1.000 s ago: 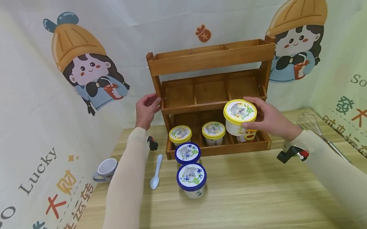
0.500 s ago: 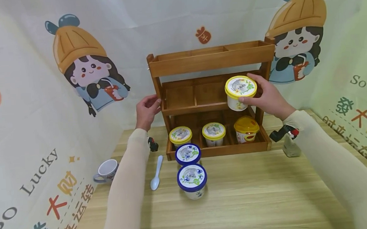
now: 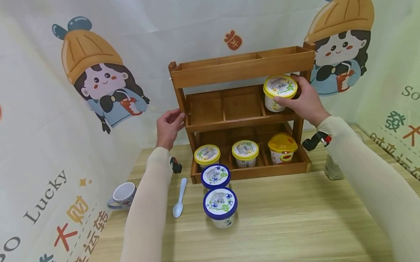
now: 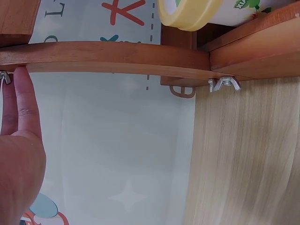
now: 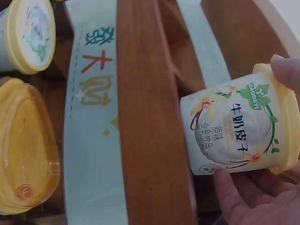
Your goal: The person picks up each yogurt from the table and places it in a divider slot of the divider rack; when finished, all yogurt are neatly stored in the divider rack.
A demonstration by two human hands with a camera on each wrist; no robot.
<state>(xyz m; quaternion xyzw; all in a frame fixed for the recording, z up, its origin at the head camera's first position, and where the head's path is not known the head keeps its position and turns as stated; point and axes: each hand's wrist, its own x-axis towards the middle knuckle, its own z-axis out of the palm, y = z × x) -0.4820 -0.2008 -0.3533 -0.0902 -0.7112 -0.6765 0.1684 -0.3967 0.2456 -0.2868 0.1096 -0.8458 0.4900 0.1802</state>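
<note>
At the far left a mug [image 3: 123, 194] stands on the worktop [image 3: 274, 231]. The left hand [image 3: 168, 127] holds nothing, its straightened fingers touching the side of the wooden rack [image 3: 242, 73]. A pale spoon [image 3: 179, 199] lies below it. Next, a yellow-lidded tub [image 3: 207, 154] sits in the bottom tier, behind two blue-lidded tubs [image 3: 220, 204] on the worktop; another yellow-lidded one and a domed cup [image 3: 283, 146] follow. Above that cup, the held tub [image 3: 279, 90] is at the middle tier's right compartment, left of the right hand [image 3: 306, 101], whose thumb and fingers curl round it. Whether its base rests there cannot be told.
</note>
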